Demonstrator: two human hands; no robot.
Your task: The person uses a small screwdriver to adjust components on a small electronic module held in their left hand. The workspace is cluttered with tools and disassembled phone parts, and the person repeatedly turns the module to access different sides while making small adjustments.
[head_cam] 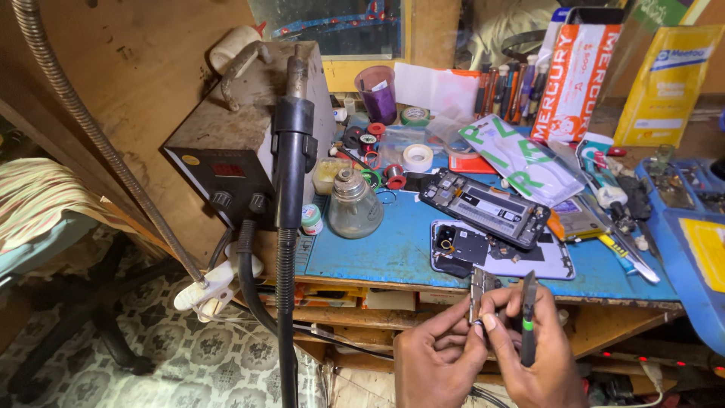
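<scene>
— So, what did the head camera show of the hands?

— Both sat low, below the front edge of the blue work mat [377,257]. The left hand [436,355] had its fingers pinched narrow around a small metal phone part [479,291], a thin strip standing upright between the two hands. The right hand [538,355] touched the same strip with thumb and forefinger, and its other fingers were closed around black tweezers [528,321] with a green band, held upright.

— And where was that strip against the bench?

— Just in front of the mat's edge, right below the opened phone back [502,253], which lay flat with its boards exposed. A second phone frame [483,208] lay tilted just behind that one, touching it.

— What stood to the left?

— A glass spirit bottle [353,204] on the mat, near a hot-air rework station [242,151], whose black handle [291,166] stood upright in front of it. A flexible metal lamp neck [91,136] ran down the wooden wall to a white clamp [208,291].

— Anything further back?

— A purple cup [377,92], a roll of white tape [417,157], and a white sheet with green strokes [521,162] leaning over the clutter. An orange-and-white packet [578,72] stood upright behind, with a yellow packet [668,75] to its right. A blue tray [691,249] lay at the far right, well apart from the hands
</scene>
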